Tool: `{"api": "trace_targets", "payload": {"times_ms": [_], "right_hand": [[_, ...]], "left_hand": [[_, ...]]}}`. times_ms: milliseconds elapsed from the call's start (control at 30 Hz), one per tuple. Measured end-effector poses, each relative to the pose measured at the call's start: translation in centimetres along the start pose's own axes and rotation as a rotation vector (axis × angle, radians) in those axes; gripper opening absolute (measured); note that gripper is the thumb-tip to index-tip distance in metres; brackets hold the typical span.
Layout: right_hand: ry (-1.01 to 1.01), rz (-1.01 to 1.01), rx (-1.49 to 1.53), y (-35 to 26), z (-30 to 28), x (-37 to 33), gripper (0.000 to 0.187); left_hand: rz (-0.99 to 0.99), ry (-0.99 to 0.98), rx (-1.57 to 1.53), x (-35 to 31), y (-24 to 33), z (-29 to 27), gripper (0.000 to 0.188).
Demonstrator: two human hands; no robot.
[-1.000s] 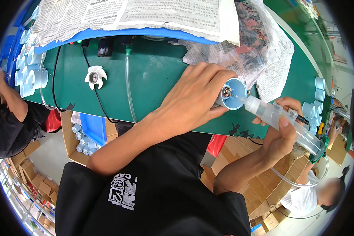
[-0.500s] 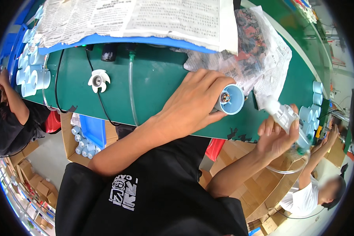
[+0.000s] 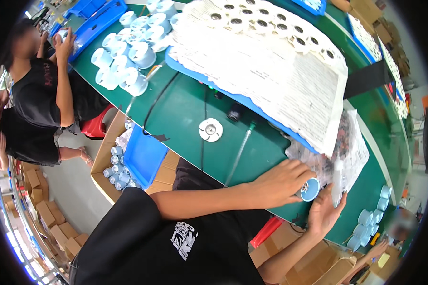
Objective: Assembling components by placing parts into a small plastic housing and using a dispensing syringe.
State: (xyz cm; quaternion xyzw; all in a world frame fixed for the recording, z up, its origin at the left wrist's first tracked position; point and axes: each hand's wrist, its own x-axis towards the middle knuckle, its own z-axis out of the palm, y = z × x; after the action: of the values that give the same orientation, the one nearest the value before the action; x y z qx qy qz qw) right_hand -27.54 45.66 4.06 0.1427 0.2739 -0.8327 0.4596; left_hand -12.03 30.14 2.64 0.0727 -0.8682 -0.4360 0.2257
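Observation:
My left hand (image 3: pixel 283 183) is wrapped round a light blue cup-shaped housing (image 3: pixel 310 189), its open mouth turned to the right. Something small and metallic shows inside it, too small to make out. Close beside the mouth, my right hand (image 3: pixel 325 211) grips a translucent, syringe-like dispenser (image 3: pixel 336 190) with its narrow end pointing up. Its lower part is hidden by the hand. A white, round slotted part (image 3: pixel 210 129) lies on the green table (image 3: pixel 185 145), left of my hands.
A blue tray (image 3: pixel 271 122) holds newspaper and several white parts with dark centres. Light blue housings (image 3: pixel 141 54) crowd the left; more (image 3: pixel 366 218) stand at right. A clear tube (image 3: pixel 242 145) and black cable cross the table. A cardboard box (image 3: pixel 104 175) sits below. Other people work nearby.
The view has swung to the left, showing more of the tray and left side. My right hand has brought the dispenser close to the housing in my left hand.

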Motion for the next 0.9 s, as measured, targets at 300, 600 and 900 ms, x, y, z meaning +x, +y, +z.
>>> {"api": "trace_targets", "payload": {"times_ms": [300,600,900], "right_hand": [[-0.254,-0.607,-1.018,3.3,11.7,0.6,0.026],[-0.932,-1.675,-2.537,8.6,23.2,15.4,0.014],[-0.983,-1.895,-2.207,7.9,21.3,12.6,0.006]], "left_hand": [[0.018,0.012,0.009,-0.3,-0.5,0.0,0.056],[0.117,0.092,0.019,-0.4,-1.1,1.7,0.061],[0.12,0.091,0.059,-0.3,-0.8,2.2,0.062]]}}
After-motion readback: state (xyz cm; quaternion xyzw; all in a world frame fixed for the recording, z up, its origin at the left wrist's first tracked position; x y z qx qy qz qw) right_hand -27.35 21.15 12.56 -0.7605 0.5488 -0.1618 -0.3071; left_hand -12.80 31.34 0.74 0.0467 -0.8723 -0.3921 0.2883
